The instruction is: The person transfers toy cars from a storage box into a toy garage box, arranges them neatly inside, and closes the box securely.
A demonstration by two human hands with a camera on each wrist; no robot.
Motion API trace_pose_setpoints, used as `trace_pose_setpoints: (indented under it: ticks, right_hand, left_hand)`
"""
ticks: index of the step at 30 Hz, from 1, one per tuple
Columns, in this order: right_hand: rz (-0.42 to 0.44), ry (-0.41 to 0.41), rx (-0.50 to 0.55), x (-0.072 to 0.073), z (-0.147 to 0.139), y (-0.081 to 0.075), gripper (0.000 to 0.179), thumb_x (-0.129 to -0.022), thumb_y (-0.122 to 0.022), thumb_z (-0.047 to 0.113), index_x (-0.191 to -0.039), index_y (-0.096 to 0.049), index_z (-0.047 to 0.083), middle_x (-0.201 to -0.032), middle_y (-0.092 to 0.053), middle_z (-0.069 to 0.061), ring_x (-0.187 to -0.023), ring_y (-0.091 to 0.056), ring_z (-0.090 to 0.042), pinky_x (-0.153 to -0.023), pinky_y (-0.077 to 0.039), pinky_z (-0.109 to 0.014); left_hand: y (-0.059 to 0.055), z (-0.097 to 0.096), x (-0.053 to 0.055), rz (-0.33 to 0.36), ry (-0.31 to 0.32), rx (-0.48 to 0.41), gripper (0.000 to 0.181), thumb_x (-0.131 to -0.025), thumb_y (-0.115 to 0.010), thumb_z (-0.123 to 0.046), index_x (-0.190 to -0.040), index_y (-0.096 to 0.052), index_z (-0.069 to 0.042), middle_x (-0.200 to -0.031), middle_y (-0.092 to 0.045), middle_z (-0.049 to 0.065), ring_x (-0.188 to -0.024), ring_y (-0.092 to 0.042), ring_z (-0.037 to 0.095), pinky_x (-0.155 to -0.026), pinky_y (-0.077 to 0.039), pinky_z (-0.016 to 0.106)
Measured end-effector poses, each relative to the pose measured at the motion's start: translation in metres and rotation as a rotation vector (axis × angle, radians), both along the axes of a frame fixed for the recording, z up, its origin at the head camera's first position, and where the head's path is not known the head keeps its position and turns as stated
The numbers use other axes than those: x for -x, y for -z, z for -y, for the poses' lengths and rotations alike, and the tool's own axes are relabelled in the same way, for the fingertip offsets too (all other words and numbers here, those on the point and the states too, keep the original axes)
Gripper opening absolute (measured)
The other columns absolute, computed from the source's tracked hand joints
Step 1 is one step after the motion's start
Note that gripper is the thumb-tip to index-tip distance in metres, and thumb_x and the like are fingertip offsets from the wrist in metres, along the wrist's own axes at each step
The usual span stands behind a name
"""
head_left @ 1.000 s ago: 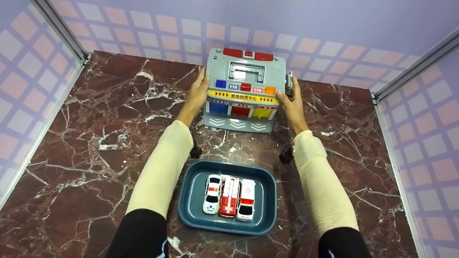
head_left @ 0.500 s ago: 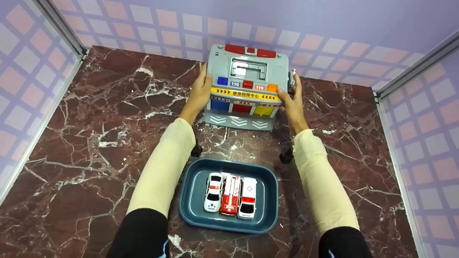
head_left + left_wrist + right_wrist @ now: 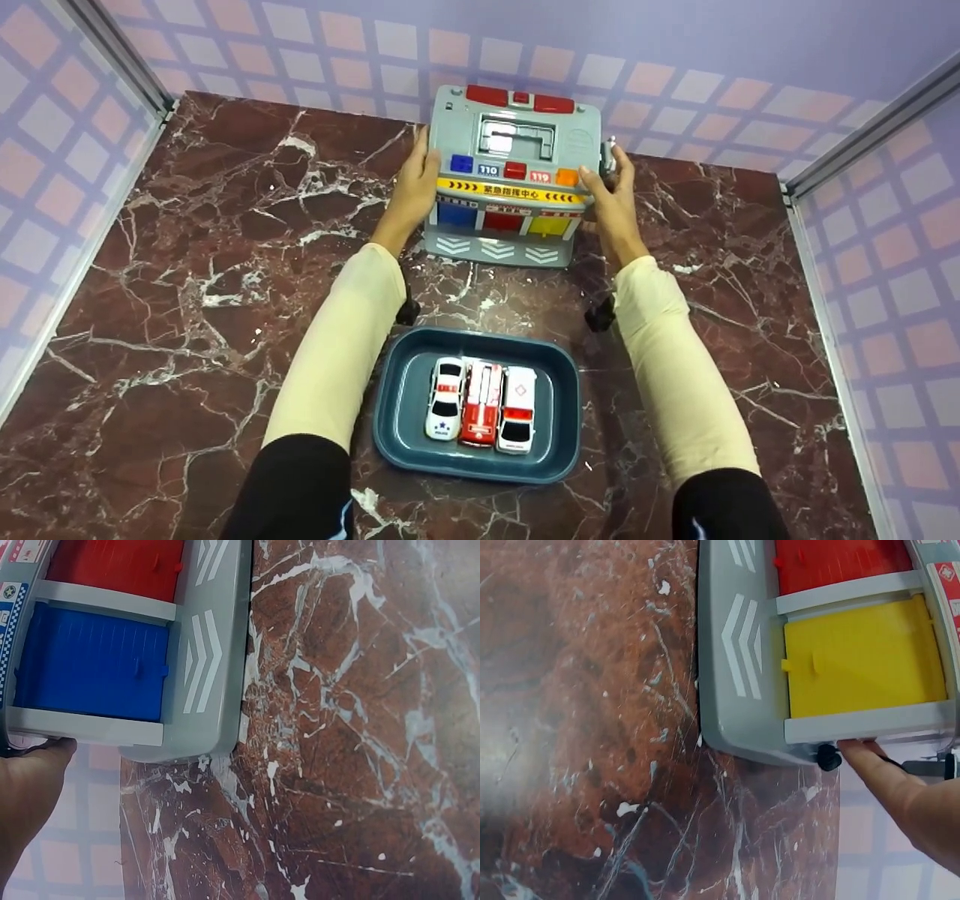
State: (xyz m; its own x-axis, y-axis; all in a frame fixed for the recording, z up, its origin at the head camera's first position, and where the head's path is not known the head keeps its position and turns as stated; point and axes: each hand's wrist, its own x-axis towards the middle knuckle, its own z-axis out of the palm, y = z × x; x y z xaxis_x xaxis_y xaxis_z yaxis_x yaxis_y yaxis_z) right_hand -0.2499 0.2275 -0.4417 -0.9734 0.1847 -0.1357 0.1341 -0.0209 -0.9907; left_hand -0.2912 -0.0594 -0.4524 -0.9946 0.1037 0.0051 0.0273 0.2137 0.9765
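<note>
A grey toy emergency-station garage (image 3: 450, 135) stands on the marble-patterned surface near the back wall. It has a blue door (image 3: 94, 664), a red door (image 3: 120, 566) and a yellow door (image 3: 862, 656) along its front, and coloured buttons above them. My left hand (image 3: 411, 191) holds the garage's left side, thumb towards the front, the other fingers along the side and partly hidden. At the opposite side my right hand (image 3: 616, 202) grips it, thumb tip beside the orange button (image 3: 568, 177) and forefinger by a small grey fitting (image 3: 608, 156).
A dark teal tray (image 3: 382, 405) lies between the forearms. Inside sit a white police car (image 3: 445, 401), a red-and-white fire truck (image 3: 481, 405) and a white ambulance (image 3: 517, 409), side by side. Checked wall panels (image 3: 517, 67) stand at the back and both sides.
My right thumb has shifted slightly up along the garage's front corner, towards the orange button's side. The whole view drifts a little; the garage and the tray keep their places.
</note>
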Motion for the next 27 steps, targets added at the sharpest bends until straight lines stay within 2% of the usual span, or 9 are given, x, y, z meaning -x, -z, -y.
trace_pose_setpoints:
  ticks: [5,11,18,27]
  right_hand:
    - [0.023,0.031,-0.009,0.0024,0.0042,-0.0033,0.08,-0.093,-0.07,0.038,-0.156,-0.021,0.038,-0.145,-0.043,-0.011,-0.102,-0.062,-0.026,-0.089,-0.054,-0.059]
    - [0.023,0.04,0.01,0.0029,0.0047,-0.003,0.084,-0.09,-0.075,0.032,-0.155,-0.022,0.039,-0.143,-0.044,-0.011,-0.1,-0.065,-0.026,-0.086,-0.057,-0.057]
    - [0.046,0.045,0.005,0.0025,0.0042,-0.0041,0.086,-0.088,-0.077,0.03,-0.154,-0.022,0.04,-0.142,-0.044,-0.011,-0.098,-0.065,-0.025,-0.086,-0.057,-0.054]
    - [0.042,0.048,0.019,0.0023,0.0053,-0.0033,0.086,-0.089,-0.077,0.028,-0.154,-0.022,0.039,-0.142,-0.044,-0.011,-0.098,-0.065,-0.026,-0.086,-0.057,-0.056]
  left_hand:
    - [-0.0008,0.0013,-0.0002,-0.009,-0.015,0.059,0.058,-0.11,-0.032,-0.03,-0.163,-0.013,-0.017,-0.168,-0.01,0.005,-0.153,-0.015,0.015,-0.122,-0.011,0.019]
    - [-0.0015,0.0,-0.0007,0.001,-0.008,0.035,0.058,-0.11,-0.032,-0.03,-0.163,-0.012,-0.017,-0.169,-0.007,0.005,-0.153,-0.011,0.014,-0.121,-0.008,0.018]
    - [-0.0022,-0.001,-0.0002,0.017,-0.006,0.026,0.058,-0.11,-0.033,-0.031,-0.163,-0.012,-0.022,-0.168,-0.016,0.003,-0.15,-0.026,0.018,-0.123,-0.015,0.025]
    - [0.0004,-0.0008,0.0013,0.018,-0.009,0.017,0.058,-0.11,-0.033,-0.031,-0.163,-0.012,-0.022,-0.169,-0.009,0.002,-0.152,-0.018,0.014,-0.122,-0.012,0.021]
